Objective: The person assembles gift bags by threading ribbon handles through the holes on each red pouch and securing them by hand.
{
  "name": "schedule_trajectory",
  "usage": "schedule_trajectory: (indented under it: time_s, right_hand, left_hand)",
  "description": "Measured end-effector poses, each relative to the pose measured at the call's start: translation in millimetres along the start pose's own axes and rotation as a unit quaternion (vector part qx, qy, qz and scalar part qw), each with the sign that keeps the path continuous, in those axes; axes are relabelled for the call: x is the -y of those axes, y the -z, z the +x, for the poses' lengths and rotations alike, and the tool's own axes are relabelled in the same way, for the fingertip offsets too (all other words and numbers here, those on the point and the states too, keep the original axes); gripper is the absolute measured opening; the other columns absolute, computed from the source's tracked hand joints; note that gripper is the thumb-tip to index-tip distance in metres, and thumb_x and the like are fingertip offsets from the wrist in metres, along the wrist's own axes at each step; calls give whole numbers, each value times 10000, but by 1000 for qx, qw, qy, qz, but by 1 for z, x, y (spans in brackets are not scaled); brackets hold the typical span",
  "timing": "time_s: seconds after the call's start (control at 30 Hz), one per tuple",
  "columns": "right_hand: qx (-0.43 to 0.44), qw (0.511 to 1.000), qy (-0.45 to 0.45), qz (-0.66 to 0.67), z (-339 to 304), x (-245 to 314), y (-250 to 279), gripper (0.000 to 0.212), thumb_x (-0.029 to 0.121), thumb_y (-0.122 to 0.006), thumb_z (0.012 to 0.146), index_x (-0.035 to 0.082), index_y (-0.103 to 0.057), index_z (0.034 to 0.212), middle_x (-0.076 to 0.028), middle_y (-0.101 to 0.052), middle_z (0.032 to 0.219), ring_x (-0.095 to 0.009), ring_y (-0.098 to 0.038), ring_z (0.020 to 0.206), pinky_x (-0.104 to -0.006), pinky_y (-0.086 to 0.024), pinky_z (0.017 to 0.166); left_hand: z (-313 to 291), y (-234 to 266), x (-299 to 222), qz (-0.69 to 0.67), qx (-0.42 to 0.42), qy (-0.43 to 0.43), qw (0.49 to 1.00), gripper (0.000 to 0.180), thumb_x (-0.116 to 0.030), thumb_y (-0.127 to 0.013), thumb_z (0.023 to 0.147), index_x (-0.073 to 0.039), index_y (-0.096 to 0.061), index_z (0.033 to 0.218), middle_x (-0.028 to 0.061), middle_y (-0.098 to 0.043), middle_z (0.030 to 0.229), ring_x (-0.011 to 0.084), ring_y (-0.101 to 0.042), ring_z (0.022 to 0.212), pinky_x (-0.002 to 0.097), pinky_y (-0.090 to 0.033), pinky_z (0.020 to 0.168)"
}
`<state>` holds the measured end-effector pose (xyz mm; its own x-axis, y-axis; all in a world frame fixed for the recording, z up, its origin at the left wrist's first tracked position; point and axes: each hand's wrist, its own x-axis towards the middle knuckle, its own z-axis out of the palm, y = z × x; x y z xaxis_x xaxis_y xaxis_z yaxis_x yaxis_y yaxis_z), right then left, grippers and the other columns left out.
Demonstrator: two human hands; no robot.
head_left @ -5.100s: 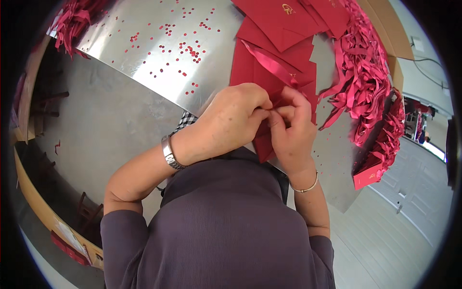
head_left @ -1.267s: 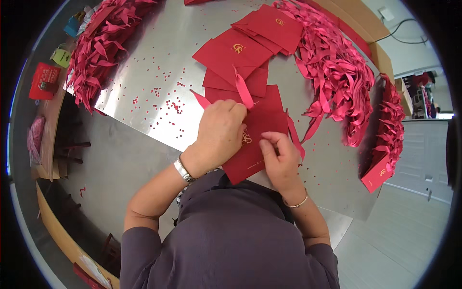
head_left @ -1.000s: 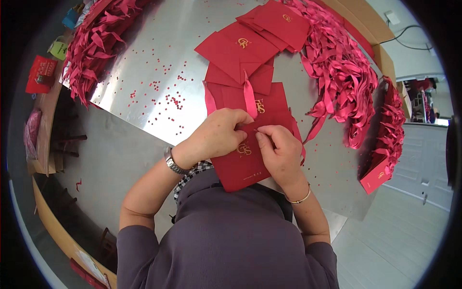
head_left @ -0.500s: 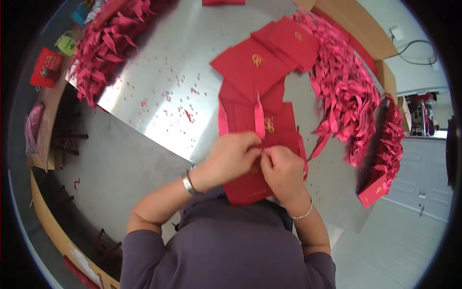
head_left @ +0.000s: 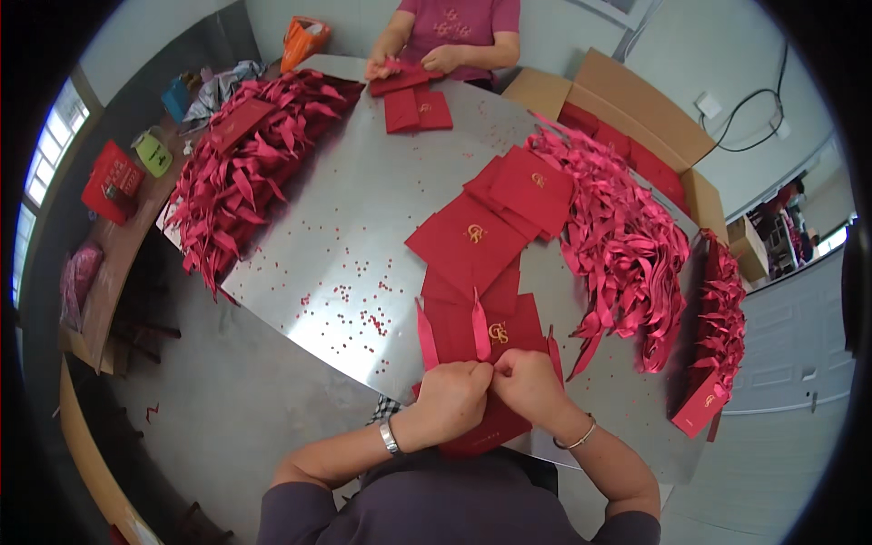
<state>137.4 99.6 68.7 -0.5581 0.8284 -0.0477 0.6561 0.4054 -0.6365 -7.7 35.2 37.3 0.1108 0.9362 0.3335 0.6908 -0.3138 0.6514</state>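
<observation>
My left hand (head_left: 451, 398) and my right hand (head_left: 529, 385) meet close to my body, fingers pinched together over a red paper bag (head_left: 490, 431). A pink-red ribbon (head_left: 480, 329) runs down to the fingertips, and both hands appear to grip it there; its end is hidden by the fingers. A second ribbon strip (head_left: 425, 334) stands just left of it. Beyond the hands lies a row of overlapping flat red bags (head_left: 472, 234) with gold emblems, spread along the metal table (head_left: 363, 218).
Ribboned bags form a heap (head_left: 245, 173) at the left and another (head_left: 631, 263) at the right. Behind the right heap stands an open cardboard box (head_left: 636, 104). Small red dots (head_left: 350, 300) litter the table. Across it, a co-worker (head_left: 459, 36) handles red bags.
The view has tilted up, bringing the co-worker and the table's far side into sight. My hands stay pinched together over the bag, with little visible change between them.
</observation>
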Motion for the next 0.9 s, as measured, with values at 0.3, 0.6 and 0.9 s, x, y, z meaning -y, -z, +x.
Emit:
schedule_trajectory:
  time_s: [0.3,0.6,0.9]
  right_hand:
    - [9,999,5,40,-8,12,2,219,133,-653,842,-14,-554,970,-176,-669,769,-368,-664,716,-457,-518,626]
    - [42,988,-15,146,-23,-6,-11,382,199,-712,823,47,-535,1126,-150,-672,777,-347,-675,737,-433,-525,650]
    - [29,999,15,33,-20,-16,-24,729,287,-704,808,29,-377,1407,-220,-661,880,-406,-652,789,-469,-516,695]
  left_hand:
    - [17,23,39,-297,144,164,930,204,-151,-562,897,-29,-677,1014,179,-689,898,311,-677,882,388,-520,778]
    - [24,32,35,-176,271,71,944,157,-131,-594,860,-3,-652,929,190,-684,898,349,-665,873,423,-524,768]
    - [19,73,55,178,79,177,965,171,-93,-592,806,-81,-605,975,154,-644,897,359,-639,845,426,-518,704]
